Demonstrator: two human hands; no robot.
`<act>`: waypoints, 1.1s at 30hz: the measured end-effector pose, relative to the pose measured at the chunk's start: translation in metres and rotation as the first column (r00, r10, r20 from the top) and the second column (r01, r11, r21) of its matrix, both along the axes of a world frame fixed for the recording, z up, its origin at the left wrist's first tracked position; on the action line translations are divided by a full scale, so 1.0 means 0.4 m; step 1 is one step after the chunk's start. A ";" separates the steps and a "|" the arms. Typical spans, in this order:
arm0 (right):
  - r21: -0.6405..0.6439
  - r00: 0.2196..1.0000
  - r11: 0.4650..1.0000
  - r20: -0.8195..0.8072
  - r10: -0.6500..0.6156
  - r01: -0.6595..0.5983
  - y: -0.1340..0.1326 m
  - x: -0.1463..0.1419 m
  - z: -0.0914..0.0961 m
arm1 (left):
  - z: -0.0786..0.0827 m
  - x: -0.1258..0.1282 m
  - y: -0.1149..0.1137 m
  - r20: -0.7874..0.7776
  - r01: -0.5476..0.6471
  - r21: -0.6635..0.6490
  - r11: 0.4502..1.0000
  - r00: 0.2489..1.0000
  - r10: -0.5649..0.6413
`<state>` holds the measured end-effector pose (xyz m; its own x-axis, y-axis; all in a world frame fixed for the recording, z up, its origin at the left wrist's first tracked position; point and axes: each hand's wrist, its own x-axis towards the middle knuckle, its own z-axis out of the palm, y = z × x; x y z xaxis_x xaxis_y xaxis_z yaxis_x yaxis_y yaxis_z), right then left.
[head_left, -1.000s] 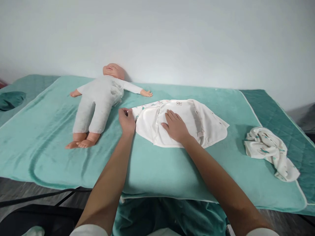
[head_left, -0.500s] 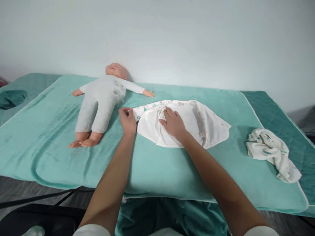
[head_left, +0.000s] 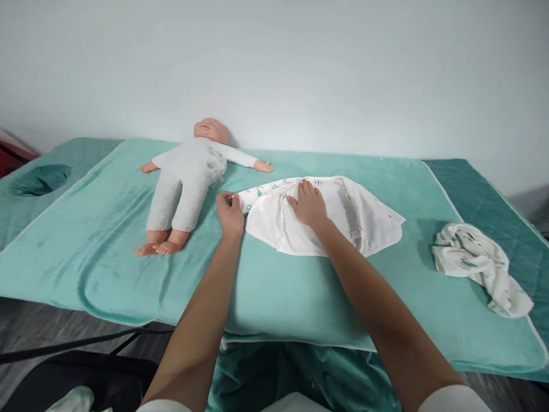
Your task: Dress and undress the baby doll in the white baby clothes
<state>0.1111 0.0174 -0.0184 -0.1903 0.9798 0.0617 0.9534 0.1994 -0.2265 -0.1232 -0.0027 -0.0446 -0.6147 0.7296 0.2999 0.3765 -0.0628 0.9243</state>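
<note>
A white baby shirt [head_left: 266, 229] lies spread open on the green-covered bed, its plain inner side up and a label near the collar. Its left sleeve, printed with small coloured figures, stretches out to the left. The end of that sleeve is pinched in the fingers of my left hand [head_left: 230, 213]. My right hand [head_left: 309, 203] rests flat on the shirt's inside just below the collar, fingers stretched out. To the left of the shirt a baby doll [head_left: 189, 171] with a white cloth body lies on its back, arms spread.
A crumpled printed white garment [head_left: 476, 266] lies at the right end of the bed [head_left: 300, 303]. Behind the bed stands a pale wall [head_left: 274, 74]. A round hole [head_left: 45, 180] shows at the bed's left end. Below left is a black seat [head_left: 81, 377] with some cloth on it.
The view has shifted slightly, so the bed and doll appear further right. My right hand has slid a little to the right and up on the shirt; my left hand keeps its pinch on the sleeve end.
</note>
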 end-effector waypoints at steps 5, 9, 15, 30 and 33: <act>0.005 0.999 0.999 -0.004 -0.044 0.044 -0.048 0.080 0.005 | -0.004 -0.001 -0.009 0.000 0.021 -0.025 0.999 1.000 -0.021; -0.041 0.951 0.999 -0.308 0.019 -0.034 -0.104 0.195 0.037 | -0.005 0.000 -0.009 -0.045 -0.003 -0.041 0.999 0.999 0.001; 0.203 0.807 0.856 -0.489 -0.332 0.475 -0.140 0.491 0.076 | 0.007 0.002 -0.017 -0.287 -0.068 -0.024 0.997 0.956 0.058; 0.065 0.695 0.777 -0.499 -0.518 0.626 -0.052 0.719 0.042 | 0.081 0.239 -0.245 -0.879 0.565 -0.033 0.825 0.377 -0.293; 0.146 0.657 0.727 -0.572 -0.490 0.670 -0.031 0.726 0.018 | 0.087 0.263 -0.262 -0.870 0.637 -0.137 0.759 0.289 -0.400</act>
